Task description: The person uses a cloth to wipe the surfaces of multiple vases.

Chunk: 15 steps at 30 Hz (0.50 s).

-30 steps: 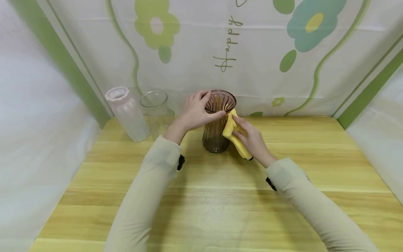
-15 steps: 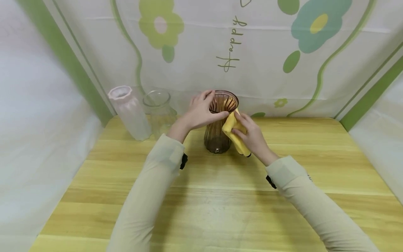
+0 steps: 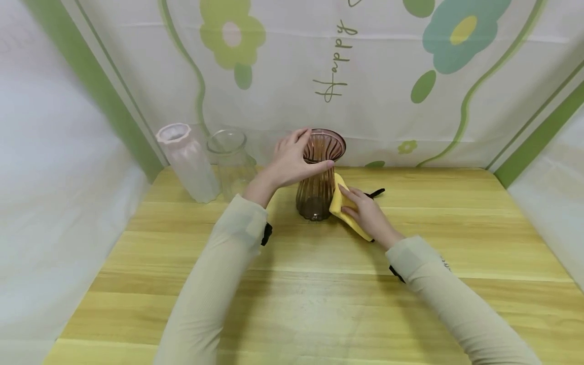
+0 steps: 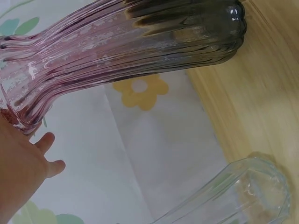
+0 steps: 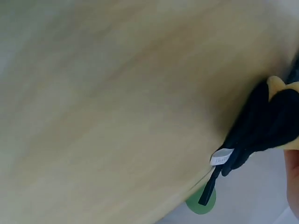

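Note:
A ribbed purple-brown glass vase [image 3: 315, 195] stands upright near the back of the wooden table. My left hand [image 3: 291, 163] grips its neck just below the flared rim, thumb in front and fingers on the far side. In the left wrist view the vase [image 4: 140, 44] lies sideways across the picture, its base dark. On its right side, my right hand [image 3: 368, 213] pinches a folded yellow cloth [image 3: 337, 202] against the lower body. The right wrist view shows the cloth's black underside [image 5: 266, 123] with a white label [image 5: 221, 157] and a black loop.
Left of the purple vase are a clear glass vase [image 3: 228, 165] and a frosted white vase [image 3: 190, 170] with a pinkish rim. A printed curtain [image 3: 292, 61] hangs right behind the wooden table [image 3: 301, 304]. White sheets flank both sides.
The right hand and cloth have slid down the vase's side from just under the rim to the lower body. A black loop of the cloth now shows. The left hand keeps its hold.

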Available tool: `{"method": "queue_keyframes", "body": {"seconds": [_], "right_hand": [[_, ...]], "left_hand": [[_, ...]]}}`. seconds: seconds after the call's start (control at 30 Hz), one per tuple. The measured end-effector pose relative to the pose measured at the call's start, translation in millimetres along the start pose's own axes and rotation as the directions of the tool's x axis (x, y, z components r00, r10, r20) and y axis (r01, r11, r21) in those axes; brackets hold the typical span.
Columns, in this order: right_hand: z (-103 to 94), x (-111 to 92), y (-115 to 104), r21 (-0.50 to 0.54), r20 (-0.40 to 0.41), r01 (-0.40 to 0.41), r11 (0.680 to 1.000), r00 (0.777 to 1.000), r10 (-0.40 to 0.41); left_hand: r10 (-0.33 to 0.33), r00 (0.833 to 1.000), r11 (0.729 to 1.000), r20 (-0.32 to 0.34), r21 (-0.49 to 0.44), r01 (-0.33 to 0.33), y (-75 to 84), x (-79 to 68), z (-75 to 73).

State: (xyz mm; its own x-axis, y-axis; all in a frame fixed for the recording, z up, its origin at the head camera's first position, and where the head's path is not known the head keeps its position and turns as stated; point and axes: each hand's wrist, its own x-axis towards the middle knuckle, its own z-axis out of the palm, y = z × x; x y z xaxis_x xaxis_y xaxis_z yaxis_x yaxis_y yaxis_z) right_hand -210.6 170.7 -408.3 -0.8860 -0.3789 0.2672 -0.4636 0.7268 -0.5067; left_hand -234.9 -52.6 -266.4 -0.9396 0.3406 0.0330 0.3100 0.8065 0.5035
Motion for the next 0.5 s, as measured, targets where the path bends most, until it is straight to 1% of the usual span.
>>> {"method": "queue_keyframes", "body": {"seconds": [0.17,0.3,0.4,0.5], "right_hand": [[-2.3,1.2,0.4,0.022,-0.034,0.016,1.000,0.999,-0.015],[-7.1,4.7,-3.1,0.046,-0.106,0.051,0.998,0.993,-0.046],[-12.5,9.2,-9.0,0.065,-0.172,0.087,0.994,0.982,-0.074],[-19.4,14.8,-17.4,0.088,-0.249,0.120,0.989,0.964,-0.095]], "left_hand": [[0.000,1.000,1.000,-0.021,0.000,0.000,1.6,-1.0,0.7],[0.010,1.000,1.000,-0.021,0.022,-0.010,1.4,-1.8,0.3],[0.019,1.000,0.999,-0.013,0.038,-0.019,1.2,-2.7,-1.7],[0.034,0.999,0.998,-0.002,0.049,-0.033,1.4,-2.5,-4.1]]}}
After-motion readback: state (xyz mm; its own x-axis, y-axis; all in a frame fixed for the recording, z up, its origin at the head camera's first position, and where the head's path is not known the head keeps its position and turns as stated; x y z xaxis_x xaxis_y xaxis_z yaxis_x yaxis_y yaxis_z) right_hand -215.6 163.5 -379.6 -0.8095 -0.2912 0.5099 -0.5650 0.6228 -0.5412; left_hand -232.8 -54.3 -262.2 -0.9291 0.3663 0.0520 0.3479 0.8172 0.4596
